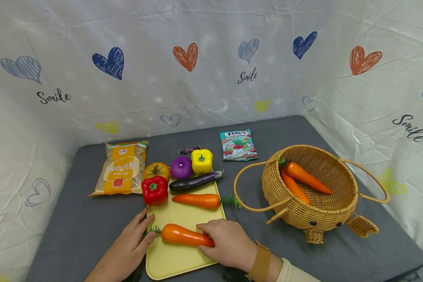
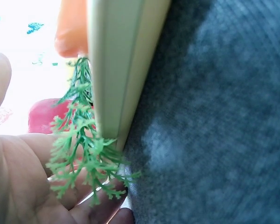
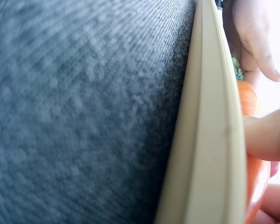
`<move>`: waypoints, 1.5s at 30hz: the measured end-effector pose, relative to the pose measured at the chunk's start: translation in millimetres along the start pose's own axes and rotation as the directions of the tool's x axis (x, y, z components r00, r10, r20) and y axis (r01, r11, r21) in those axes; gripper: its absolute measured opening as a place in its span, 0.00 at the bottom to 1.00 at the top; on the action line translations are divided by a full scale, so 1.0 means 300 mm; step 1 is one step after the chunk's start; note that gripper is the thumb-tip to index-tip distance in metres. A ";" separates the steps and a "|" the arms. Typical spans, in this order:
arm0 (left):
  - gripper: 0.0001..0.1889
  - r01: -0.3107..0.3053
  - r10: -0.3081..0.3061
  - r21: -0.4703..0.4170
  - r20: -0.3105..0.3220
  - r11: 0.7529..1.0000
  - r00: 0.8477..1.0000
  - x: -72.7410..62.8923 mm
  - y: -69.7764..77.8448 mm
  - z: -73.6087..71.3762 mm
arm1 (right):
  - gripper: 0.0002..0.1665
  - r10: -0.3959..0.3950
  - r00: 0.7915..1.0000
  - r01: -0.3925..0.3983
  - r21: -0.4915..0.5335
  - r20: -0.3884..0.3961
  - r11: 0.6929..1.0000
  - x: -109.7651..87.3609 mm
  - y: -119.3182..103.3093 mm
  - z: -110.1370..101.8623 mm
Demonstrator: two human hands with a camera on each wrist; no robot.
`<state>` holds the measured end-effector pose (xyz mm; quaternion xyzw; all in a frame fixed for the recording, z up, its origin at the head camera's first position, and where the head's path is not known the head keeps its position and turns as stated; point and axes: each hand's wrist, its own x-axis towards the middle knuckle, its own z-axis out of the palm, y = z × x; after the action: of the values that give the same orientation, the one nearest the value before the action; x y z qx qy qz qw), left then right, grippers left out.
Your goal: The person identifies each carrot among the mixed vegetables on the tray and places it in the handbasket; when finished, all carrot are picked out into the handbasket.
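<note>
An orange carrot (image 1: 181, 235) lies across the near part of the yellow tray (image 1: 158, 262), its green leafy top over the left rim. My right hand (image 1: 229, 243) pinches the carrot's pointed end between thumb and fingers. In the right wrist view, that thumb (image 3: 268, 135) presses against the carrot (image 3: 247, 95). My left hand (image 1: 128, 244) is at the tray's left edge with fingers extended, around the leaves (image 2: 84, 149) without gripping them. Farther up the tray are a second carrot (image 1: 199, 201), an eggplant (image 1: 194, 181) and a red bell pepper (image 1: 154, 190).
Behind them sit a small pumpkin (image 1: 157, 171), a purple onion (image 1: 181, 167) and a yellow bell pepper (image 1: 201, 161). A grain bag (image 1: 121, 168) lies left, a candy bag (image 1: 238, 145) and wrapped candy (image 1: 189, 150) at the back. The wicker basket (image 1: 278, 188) on the right holds two carrots.
</note>
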<state>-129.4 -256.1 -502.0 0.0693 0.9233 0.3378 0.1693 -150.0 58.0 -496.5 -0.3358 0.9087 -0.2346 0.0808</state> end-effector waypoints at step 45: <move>0.45 -0.029 0.029 0.021 -0.011 0.999 1.000 -0.005 0.000 0.000 | 0.32 0.010 0.788 -0.150 -0.177 -0.615 0.973 -0.341 0.078 -0.382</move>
<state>-128.1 -256.5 -501.7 0.0823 0.9267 0.3308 0.1583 -120.3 182.4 -408.3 -0.2099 0.9194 -0.2266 -0.2436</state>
